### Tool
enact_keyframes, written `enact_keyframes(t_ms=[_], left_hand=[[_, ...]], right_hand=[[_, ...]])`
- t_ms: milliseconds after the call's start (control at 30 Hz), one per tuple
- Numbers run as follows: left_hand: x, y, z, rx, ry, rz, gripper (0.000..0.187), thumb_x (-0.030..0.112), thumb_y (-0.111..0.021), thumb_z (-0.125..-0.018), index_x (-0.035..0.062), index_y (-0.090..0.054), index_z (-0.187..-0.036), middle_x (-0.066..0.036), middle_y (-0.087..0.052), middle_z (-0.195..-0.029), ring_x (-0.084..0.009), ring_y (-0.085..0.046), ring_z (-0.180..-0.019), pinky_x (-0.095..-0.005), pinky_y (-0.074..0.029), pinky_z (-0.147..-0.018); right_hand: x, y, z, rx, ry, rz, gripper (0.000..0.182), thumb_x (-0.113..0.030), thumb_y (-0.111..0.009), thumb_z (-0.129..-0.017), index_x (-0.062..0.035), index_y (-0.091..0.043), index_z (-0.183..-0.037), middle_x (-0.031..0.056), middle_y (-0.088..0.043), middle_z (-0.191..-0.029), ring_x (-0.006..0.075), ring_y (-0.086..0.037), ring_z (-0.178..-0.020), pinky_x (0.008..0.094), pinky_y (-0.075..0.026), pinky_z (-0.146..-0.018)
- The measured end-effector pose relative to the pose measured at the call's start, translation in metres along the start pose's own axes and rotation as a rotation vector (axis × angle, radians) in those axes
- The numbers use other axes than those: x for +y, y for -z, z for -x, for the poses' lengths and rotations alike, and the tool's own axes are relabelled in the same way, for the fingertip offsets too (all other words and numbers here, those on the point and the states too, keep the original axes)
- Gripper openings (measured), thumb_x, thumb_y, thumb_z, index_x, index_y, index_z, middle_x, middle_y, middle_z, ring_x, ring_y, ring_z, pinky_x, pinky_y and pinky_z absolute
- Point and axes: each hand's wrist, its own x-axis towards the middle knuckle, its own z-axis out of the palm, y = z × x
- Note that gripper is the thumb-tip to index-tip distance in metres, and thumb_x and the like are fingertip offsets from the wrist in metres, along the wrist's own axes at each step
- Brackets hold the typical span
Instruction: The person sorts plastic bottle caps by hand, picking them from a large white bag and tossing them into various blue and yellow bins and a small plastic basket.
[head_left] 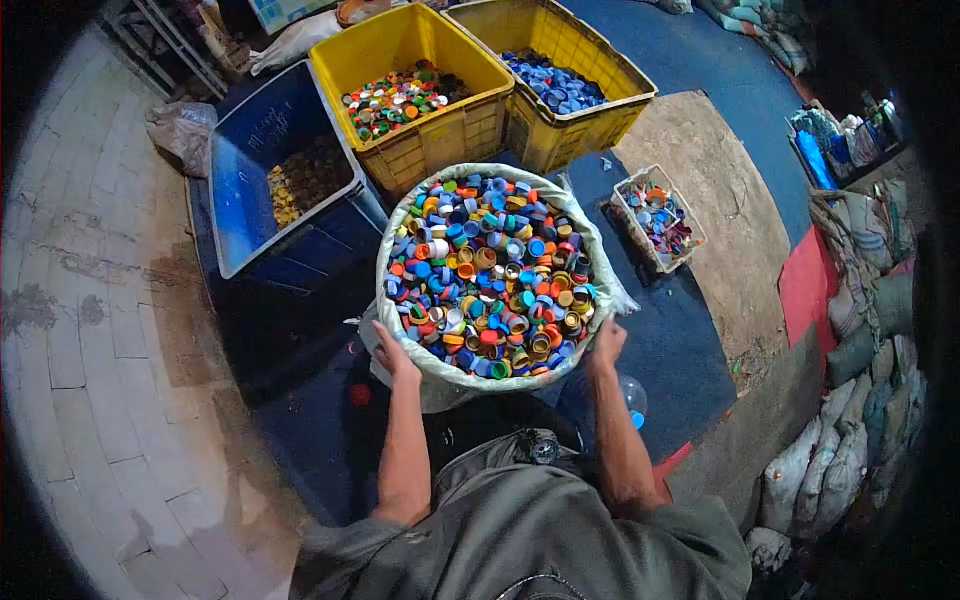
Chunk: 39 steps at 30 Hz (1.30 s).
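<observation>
A large round container lined with a whitish bag (595, 240) is in front of me, filled with bottle caps (490, 270) of many colours. My left hand (392, 352) is at its near left side, fingers against the bag material below the rim. On the near right side, my right hand (607, 343) is closed on the bag's edge, with the fingertips partly hidden. Loose bag material sticks out beside both hands. The underside of the container is out of sight.
Behind stand a blue bin (235, 215) with yellowish caps, a yellow bin (345, 95) of mixed caps and another yellow bin (625, 90) of blue caps. A small white basket (650, 265) sits right. A clear bottle (632, 395) lies near my right forearm; sacks (820, 465) line the right.
</observation>
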Motion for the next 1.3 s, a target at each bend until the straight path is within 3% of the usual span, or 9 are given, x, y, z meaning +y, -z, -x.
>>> enact_keyframes(t_ms=[100,267,467,600,700,800,867,1033,1300], left_hand=[[-0.019,-0.001,0.035,0.009,0.066,-0.108,0.080,0.059,-0.043,-0.089,-0.0066,-0.035,-0.135,-0.018,-0.045,-0.133,-0.0293,-0.048,-0.121,-0.0408,-0.040,-0.100],[-0.049,-0.022,0.036,-0.080,0.313,0.257,0.054,0.047,-0.031,-0.098,0.0073,-0.042,-0.133,-0.011,-0.049,-0.131,-0.0299,-0.052,-0.116,-0.0519,-0.044,-0.096],[-0.017,-0.004,0.057,-0.786,0.334,0.705,0.037,0.034,-0.037,-0.097,0.0138,-0.052,-0.124,-0.008,-0.059,-0.118,-0.0267,-0.058,-0.105,-0.0479,-0.048,-0.091],[-0.053,0.007,0.009,-1.029,0.315,0.801,0.037,0.031,-0.037,-0.096,0.0124,-0.050,-0.126,-0.008,-0.057,-0.121,-0.0275,-0.056,-0.109,-0.0498,-0.044,-0.096],[-0.044,0.007,0.022,-0.939,0.300,0.656,0.037,0.030,-0.038,-0.096,0.0119,-0.050,-0.126,-0.007,-0.057,-0.121,-0.0264,-0.055,-0.110,-0.0490,-0.043,-0.097],[-0.045,0.005,0.010,-0.617,0.347,0.426,0.046,0.039,-0.035,-0.096,0.0139,-0.044,-0.133,-0.008,-0.048,-0.132,-0.0282,-0.048,-0.120,-0.0494,-0.038,-0.102],[-0.041,-0.003,0.007,-0.258,0.303,0.180,0.061,0.056,-0.038,-0.092,0.0089,-0.045,-0.130,-0.009,-0.052,-0.127,-0.0276,-0.053,-0.114,-0.0493,-0.043,-0.095],[0.005,-0.026,0.021,0.130,-0.262,-0.143,0.069,0.051,-0.039,-0.093,-0.0098,-0.046,-0.123,-0.028,-0.051,-0.124,-0.0384,-0.051,-0.114,-0.0427,-0.039,-0.096],[0.003,-0.057,-0.001,0.338,-0.249,-0.546,0.059,0.040,-0.037,-0.096,-0.0133,-0.041,-0.121,-0.035,-0.047,-0.123,-0.0439,-0.047,-0.116,-0.0450,-0.038,-0.097]], right_hand=[[0.032,0.002,0.022,-0.054,0.056,0.214,0.051,-0.032,-0.048,-0.093,0.0102,-0.059,-0.068,0.0146,-0.058,-0.058,0.0187,-0.054,-0.058,0.0377,-0.042,-0.056],[-0.033,-0.020,0.066,0.156,-0.537,-0.283,0.036,-0.017,-0.053,-0.087,0.0130,-0.058,-0.106,0.0154,-0.061,-0.104,0.0223,-0.060,-0.081,0.0368,-0.047,-0.066],[0.033,-0.002,0.046,-0.417,-0.549,-1.028,0.018,-0.015,-0.042,-0.094,-0.0042,-0.055,-0.099,0.0065,-0.057,-0.081,0.0210,-0.059,-0.068,0.0383,-0.052,-0.060],[0.015,-0.015,0.063,-0.367,-0.674,-0.995,0.018,-0.015,-0.041,-0.093,-0.0051,-0.057,-0.095,0.0042,-0.053,-0.070,0.0178,-0.053,-0.056,0.0312,-0.047,-0.051],[0.064,-0.015,0.029,-0.577,-0.574,-0.958,0.022,-0.017,-0.041,-0.090,-0.0058,-0.060,-0.093,0.0093,-0.061,-0.081,0.0247,-0.061,-0.070,0.0429,-0.053,-0.063],[0.104,-0.005,-0.021,0.004,0.007,0.186,0.022,-0.017,-0.051,-0.084,0.0010,-0.060,-0.093,0.0179,-0.062,-0.088,0.0323,-0.060,-0.080,0.0430,-0.046,-0.076],[-0.030,0.005,0.005,0.305,0.160,0.222,0.019,-0.014,-0.053,-0.085,0.0026,-0.054,-0.094,0.0183,-0.061,-0.092,0.0327,-0.059,-0.086,0.0426,-0.044,-0.080],[-0.173,-0.069,-0.070,-0.088,0.845,0.215,0.020,-0.016,-0.058,-0.086,0.0007,-0.062,-0.096,0.0180,-0.064,-0.093,0.0326,-0.062,-0.085,0.0374,-0.048,-0.078],[-0.199,-0.167,-0.090,-0.456,0.626,0.804,0.039,-0.035,-0.055,-0.085,0.0035,-0.062,-0.090,0.0292,-0.062,-0.090,0.0453,-0.060,-0.086,0.0509,-0.047,-0.079]])
